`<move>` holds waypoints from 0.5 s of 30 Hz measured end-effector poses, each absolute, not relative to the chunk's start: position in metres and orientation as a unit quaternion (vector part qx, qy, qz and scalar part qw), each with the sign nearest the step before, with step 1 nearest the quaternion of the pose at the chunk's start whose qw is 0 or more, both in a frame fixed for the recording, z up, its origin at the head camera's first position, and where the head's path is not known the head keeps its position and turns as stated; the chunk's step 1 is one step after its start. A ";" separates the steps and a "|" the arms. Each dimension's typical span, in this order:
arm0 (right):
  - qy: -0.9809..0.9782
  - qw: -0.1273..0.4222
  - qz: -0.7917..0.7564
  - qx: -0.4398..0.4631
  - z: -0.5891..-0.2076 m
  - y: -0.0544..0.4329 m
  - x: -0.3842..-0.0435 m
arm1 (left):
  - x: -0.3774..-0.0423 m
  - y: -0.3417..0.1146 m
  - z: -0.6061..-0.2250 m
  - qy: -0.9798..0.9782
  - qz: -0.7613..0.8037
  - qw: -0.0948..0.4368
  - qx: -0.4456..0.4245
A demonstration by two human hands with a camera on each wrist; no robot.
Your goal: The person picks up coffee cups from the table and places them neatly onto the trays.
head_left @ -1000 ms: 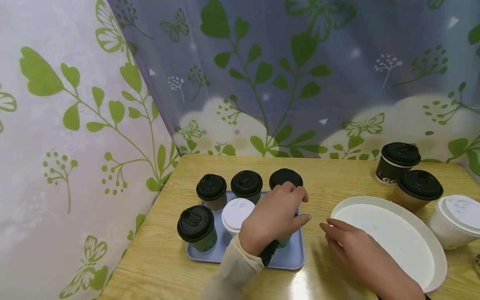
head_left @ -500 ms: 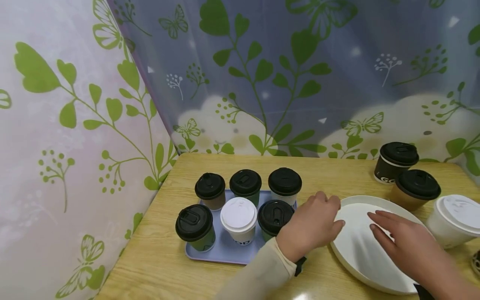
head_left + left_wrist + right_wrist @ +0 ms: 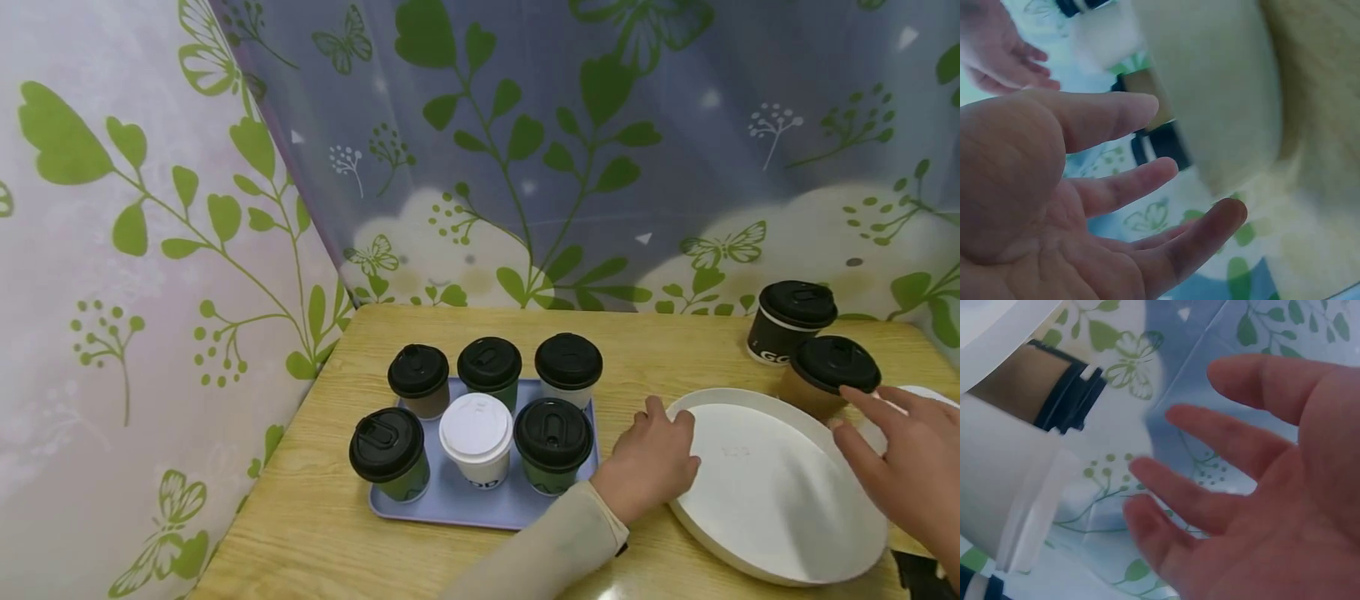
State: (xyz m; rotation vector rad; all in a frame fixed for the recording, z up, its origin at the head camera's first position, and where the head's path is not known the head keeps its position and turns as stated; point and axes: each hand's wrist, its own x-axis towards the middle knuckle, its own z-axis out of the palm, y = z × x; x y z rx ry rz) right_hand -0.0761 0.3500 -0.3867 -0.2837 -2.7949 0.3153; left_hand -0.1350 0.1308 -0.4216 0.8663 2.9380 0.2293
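Observation:
My left hand (image 3: 651,460) is at the left rim of a round white tray (image 3: 772,500), fingers loosely bent and spread; in the left wrist view the fingertips (image 3: 1225,215) lie close to the tray's side, and I cannot tell whether they touch. Beyond the tray's right side my right hand (image 3: 911,462) hovers with fingers apart, holding nothing. It partly hides a white paper cup (image 3: 1004,481), which shows well in the right wrist view. Behind the tray stand a brown cup with a black lid (image 3: 832,367) and a black cup (image 3: 791,325).
Left of the round tray, a lavender rectangular tray (image 3: 457,504) holds lidded paper cups in two rows, among them a white-lidded cup (image 3: 476,437) and a green cup (image 3: 553,442). Patterned cloth (image 3: 450,150) hangs behind the wooden table (image 3: 300,533).
My left hand has moved right, from over the lavender tray's cups to the round tray's left rim. My right hand has moved right across the round tray to its far side.

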 end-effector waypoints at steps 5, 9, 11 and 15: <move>-0.957 0.162 0.190 -0.145 -0.392 0.358 -0.078 | -0.135 0.137 -0.432 0.960 0.062 0.021 0.271; -0.949 0.166 0.217 -0.160 -0.393 0.365 -0.081 | -0.136 0.140 -0.439 0.963 0.065 0.014 0.262; -0.949 0.156 0.220 -0.165 -0.394 0.369 -0.083 | -0.137 0.140 -0.442 0.964 0.063 0.005 0.259; -0.945 0.140 0.251 -0.156 -0.398 0.376 -0.086 | -0.138 0.141 -0.448 0.965 0.048 -0.022 0.256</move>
